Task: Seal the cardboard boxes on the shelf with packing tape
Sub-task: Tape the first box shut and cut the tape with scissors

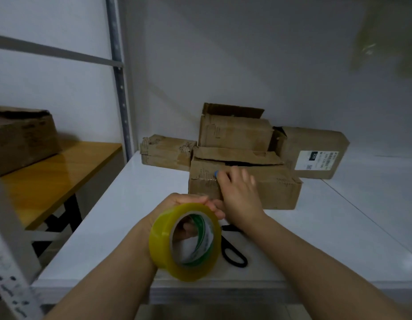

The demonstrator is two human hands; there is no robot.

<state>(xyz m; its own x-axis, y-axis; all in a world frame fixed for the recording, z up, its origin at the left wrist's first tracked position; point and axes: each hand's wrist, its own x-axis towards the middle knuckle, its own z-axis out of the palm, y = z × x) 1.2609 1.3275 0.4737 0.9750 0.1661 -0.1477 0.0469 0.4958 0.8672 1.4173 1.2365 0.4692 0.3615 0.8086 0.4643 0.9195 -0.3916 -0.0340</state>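
Black scissors [235, 257] are half hidden behind the glossy yellow tape roll [160, 241], which is gripped near centre by curled left hand [189, 202] fingers. Right hand [237, 195] fingers, blurred, are laid spread on the creased cardboard box [272, 190].

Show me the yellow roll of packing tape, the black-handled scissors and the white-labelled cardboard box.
yellow roll of packing tape [160, 239]: head view, outer yellow band.
black-handled scissors [244, 260]: head view, handle loop.
white-labelled cardboard box [316, 139]: head view, bare cardboard above label.

yellow tape roll [185, 241], brown boxes [244, 179], black scissors [234, 254]
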